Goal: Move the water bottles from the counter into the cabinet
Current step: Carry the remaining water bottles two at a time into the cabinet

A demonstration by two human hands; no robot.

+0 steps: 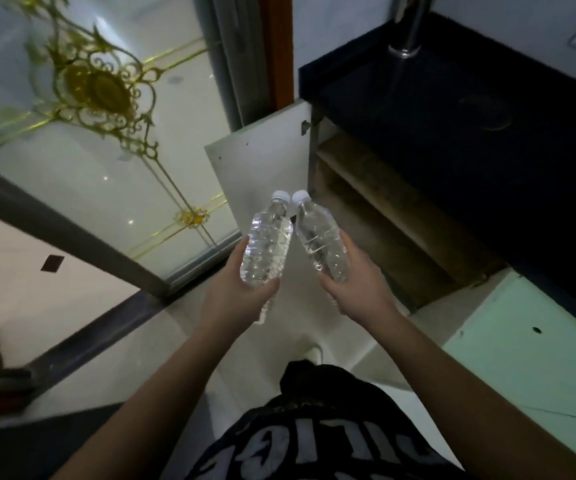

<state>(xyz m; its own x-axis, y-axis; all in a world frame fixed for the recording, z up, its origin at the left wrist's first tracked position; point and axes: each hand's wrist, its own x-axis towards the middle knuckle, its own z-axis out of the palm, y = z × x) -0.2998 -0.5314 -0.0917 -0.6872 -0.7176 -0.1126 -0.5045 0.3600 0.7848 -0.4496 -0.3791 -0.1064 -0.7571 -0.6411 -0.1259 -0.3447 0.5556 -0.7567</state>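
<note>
clear bottle in left hand, another bottle in right hand

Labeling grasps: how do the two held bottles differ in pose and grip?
The left bottle leans right, the right bottle leans left, so their caps nearly meet. The left hand cups its bottle from below and behind; the right hand wraps the lower half of its bottle from the side. Both are clear, white-capped, and held in front of the open cabinet.

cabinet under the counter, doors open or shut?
Open. Both cabinet doors are swung wide, exposing the shelf inside the cabinet.
</note>
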